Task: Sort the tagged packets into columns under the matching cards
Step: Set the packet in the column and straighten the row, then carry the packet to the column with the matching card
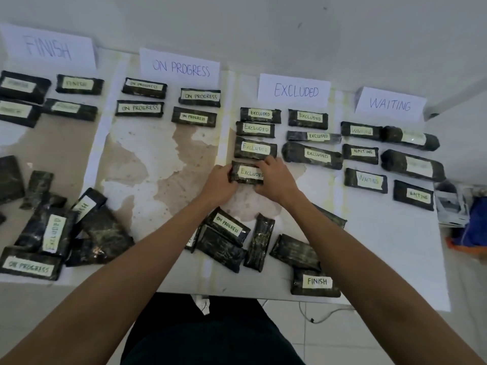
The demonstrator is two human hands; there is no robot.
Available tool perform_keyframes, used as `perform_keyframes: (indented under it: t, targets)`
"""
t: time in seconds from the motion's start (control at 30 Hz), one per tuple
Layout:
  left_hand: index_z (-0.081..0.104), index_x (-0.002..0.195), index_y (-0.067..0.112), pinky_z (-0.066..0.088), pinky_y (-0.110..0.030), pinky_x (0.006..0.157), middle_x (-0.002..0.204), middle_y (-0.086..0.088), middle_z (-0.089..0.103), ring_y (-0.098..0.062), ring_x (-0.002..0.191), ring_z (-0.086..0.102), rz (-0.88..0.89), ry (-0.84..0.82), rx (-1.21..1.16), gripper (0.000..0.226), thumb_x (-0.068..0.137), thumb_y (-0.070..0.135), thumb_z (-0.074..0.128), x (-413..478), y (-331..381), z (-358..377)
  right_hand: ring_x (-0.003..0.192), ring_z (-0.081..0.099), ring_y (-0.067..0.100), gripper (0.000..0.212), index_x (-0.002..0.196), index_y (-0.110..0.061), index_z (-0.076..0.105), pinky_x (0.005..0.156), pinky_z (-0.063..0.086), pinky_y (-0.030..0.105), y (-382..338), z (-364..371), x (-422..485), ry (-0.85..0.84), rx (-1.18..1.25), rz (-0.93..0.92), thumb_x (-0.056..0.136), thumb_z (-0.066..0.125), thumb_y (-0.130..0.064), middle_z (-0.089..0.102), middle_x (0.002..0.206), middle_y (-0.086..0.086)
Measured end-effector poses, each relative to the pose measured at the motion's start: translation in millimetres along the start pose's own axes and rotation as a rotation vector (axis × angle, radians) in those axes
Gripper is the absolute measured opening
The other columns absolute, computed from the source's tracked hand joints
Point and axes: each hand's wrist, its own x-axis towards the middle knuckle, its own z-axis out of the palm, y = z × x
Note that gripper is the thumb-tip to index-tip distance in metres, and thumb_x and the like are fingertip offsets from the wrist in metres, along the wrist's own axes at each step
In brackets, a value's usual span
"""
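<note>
Four white cards stand along the table's far edge: FINISH point(48, 47), ON PROGRESS point(180, 67), EXCLUDED point(294, 90) and WAITING point(390, 104). Dark wrapped packets with pale tags lie in columns under each card. A packet tagged EXCLUDED point(247, 173) lies at the bottom of the left Excluded column. My left hand point(218, 184) grips its left end and my right hand point(274, 180) grips its right end. Unsorted packets lie near me: one tagged ON PROGRESS point(228, 225), one tagged FINISH point(316, 281), and a heap at the left point(52, 230).
The table point(395, 259) has a stained, peeling top and ends at the right near a blue and orange object point(474, 225) and some papers point(450, 206). A wall rises behind the cards. A cable lies on the tiled floor point(321, 316).
</note>
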Motion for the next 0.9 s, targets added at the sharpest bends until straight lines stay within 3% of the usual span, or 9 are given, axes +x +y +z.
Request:
perform_keyframes:
  t: [0.17, 0.33, 0.47, 0.63, 0.8, 0.9]
  targets:
    - [0.049, 0.127, 0.013, 0.038, -0.029, 0.096, 0.109, -0.008, 0.033, -0.020, 0.101, 0.039, 0.028, 0.024, 0.015, 0.044, 0.085, 0.004, 0.052, -2.4, -1.6, 4.6, 0.112, 0.042, 0.034, 0.062, 0.130, -0.011, 0.048, 0.093, 0.043, 0.045, 4.1, 4.8, -1.1, 0.010, 0.025, 0.004, 0.074, 0.069, -0.028, 0.048, 0.125, 0.015]
    - [0.044, 0.135, 0.014, 0.042, -0.030, 0.093, 0.120, -0.011, 0.038, -0.022, 0.106, 0.046, 0.079, 0.052, 0.061, 0.047, 0.089, 0.013, 0.054, -23.9, -16.4, -4.3, 0.116, 0.042, 0.032, 0.056, 0.129, -0.011, 0.048, 0.095, 0.042, 0.043, -17.6, 2.6, -26.6, 0.081, 0.095, -0.039, 0.077, 0.067, -0.022, 0.046, 0.128, 0.014]
    - [0.055, 0.125, 0.015, 0.043, -0.039, 0.092, 0.117, -0.012, 0.049, -0.029, 0.106, 0.047, 0.135, 0.103, 0.282, 0.043, 0.083, 0.010, 0.059, -51.9, -42.6, -10.0, 0.112, 0.048, 0.026, 0.049, 0.126, -0.013, 0.050, 0.093, 0.045, 0.037, -55.3, 12.5, -59.0, -0.159, 0.229, -0.082, 0.082, 0.065, -0.029, 0.053, 0.120, 0.010]
    - [0.057, 0.121, 0.015, 0.043, -0.044, 0.086, 0.120, -0.015, 0.047, -0.038, 0.106, 0.044, 0.099, 0.104, 0.463, 0.045, 0.077, 0.008, 0.063, -77.3, -75.6, -18.0, 0.108, 0.049, 0.031, 0.052, 0.127, -0.011, 0.048, 0.086, 0.046, 0.042, -85.0, 39.0, -75.3, -0.217, 0.056, -0.074, 0.082, 0.066, -0.028, 0.050, 0.119, 0.013]
    - [0.051, 0.129, 0.017, 0.041, -0.041, 0.091, 0.125, -0.016, 0.042, -0.036, 0.110, 0.041, 0.054, 0.128, 0.387, 0.050, 0.080, 0.015, 0.062, -82.1, -87.0, -31.1, 0.106, 0.047, 0.034, 0.045, 0.125, -0.007, 0.047, 0.086, 0.046, 0.043, -100.1, 48.2, -77.2, -0.151, -0.052, -0.065, 0.082, 0.061, -0.008, 0.048, 0.120, 0.017]
    - [0.045, 0.134, 0.018, 0.035, -0.039, 0.097, 0.129, -0.015, 0.039, -0.034, 0.117, 0.037, 0.021, 0.163, 0.339, 0.052, 0.084, 0.017, 0.058, -78.6, -87.1, -43.4, 0.105, 0.045, 0.034, 0.047, 0.123, -0.009, 0.045, 0.084, 0.044, 0.042, -101.9, 48.0, -73.1, -0.122, -0.067, -0.081, 0.080, 0.064, -0.012, 0.047, 0.119, 0.016]
